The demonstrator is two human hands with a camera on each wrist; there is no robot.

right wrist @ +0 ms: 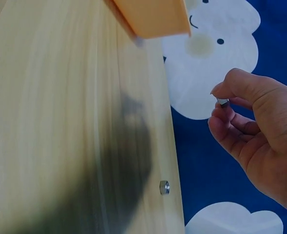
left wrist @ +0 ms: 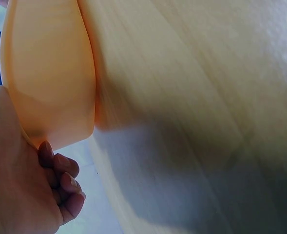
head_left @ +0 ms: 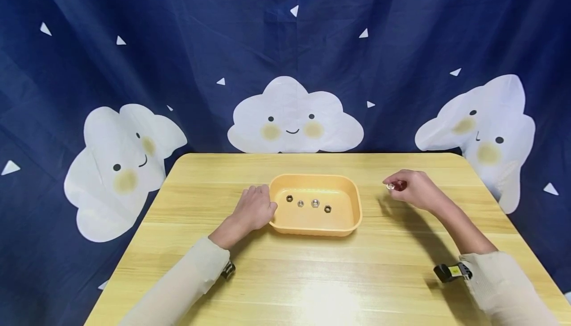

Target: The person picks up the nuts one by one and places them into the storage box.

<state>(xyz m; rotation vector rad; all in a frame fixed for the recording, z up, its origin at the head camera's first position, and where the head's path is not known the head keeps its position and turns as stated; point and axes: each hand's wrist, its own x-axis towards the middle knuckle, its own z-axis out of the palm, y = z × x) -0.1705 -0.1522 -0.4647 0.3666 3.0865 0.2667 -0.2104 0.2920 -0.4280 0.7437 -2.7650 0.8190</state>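
Observation:
An orange plastic tray (head_left: 314, 230) stands on the wooden table, with several hex nuts inside, some dark and some silver. My left hand (head_left: 254, 208) holds the tray's left rim; the left wrist view shows its curled fingers (left wrist: 66, 167) at the tray's end wall. To the right of the tray and above the table, my right hand (head_left: 414, 187) pinches a silver nut (right wrist: 223, 102) between thumb and fingertips. Another silver nut (right wrist: 164, 187) lies on the table in the right wrist view; I cannot make it out in the head view.
The light wooden table (head_left: 308, 266) ends at a dark blue curtain (head_left: 321, 48) printed with white clouds. Black wrist straps show at both cuffs, and the right one (head_left: 450, 271) hangs low over the table.

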